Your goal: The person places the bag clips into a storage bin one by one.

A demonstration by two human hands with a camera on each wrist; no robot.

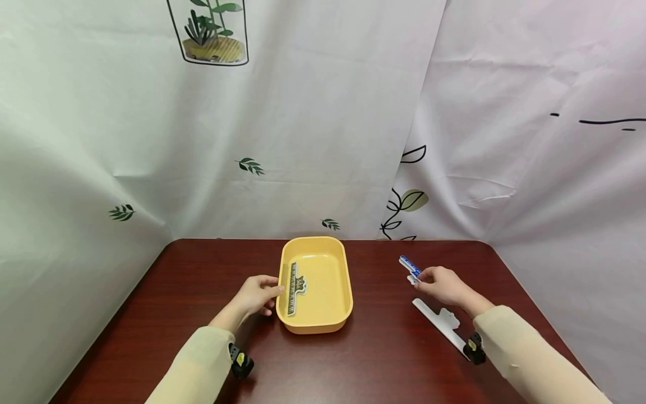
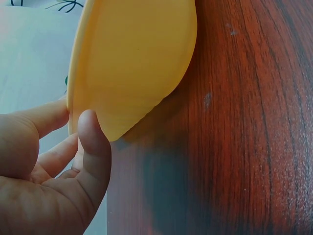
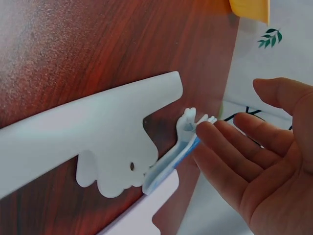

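A: What do we see closest to us?

B: We see the shiny table (image 1: 378, 365), and on its right side a white clip (image 1: 438, 325) lying flat under the right arm. Our right wrist view also shows the edge of a pale piece (image 3: 142, 210) beside it. We can't see all of that one.

A: And a bit farther off?

B: There we find the yellow tray (image 1: 325, 280) in the middle. The left hand (image 1: 254, 294) pinches its left edge.

A: Is anything in the tray?

B: Yes, we see one dark clip (image 1: 292, 289) in there, lying along the left wall.

A: What is the right hand (image 1: 446, 285) up to?

B: It is at the near end of the blue clip (image 1: 410, 265), on the right of the table, well apart from the tray. We think the hand looks wide, with its fingers loose. We can't tell how firmly they touch.

A: So how much is done?

B: We would guess just a little: one clip is in, while the blue and white ones are out on the table. Past them all, we see only the leafy cloth (image 1: 303, 185).
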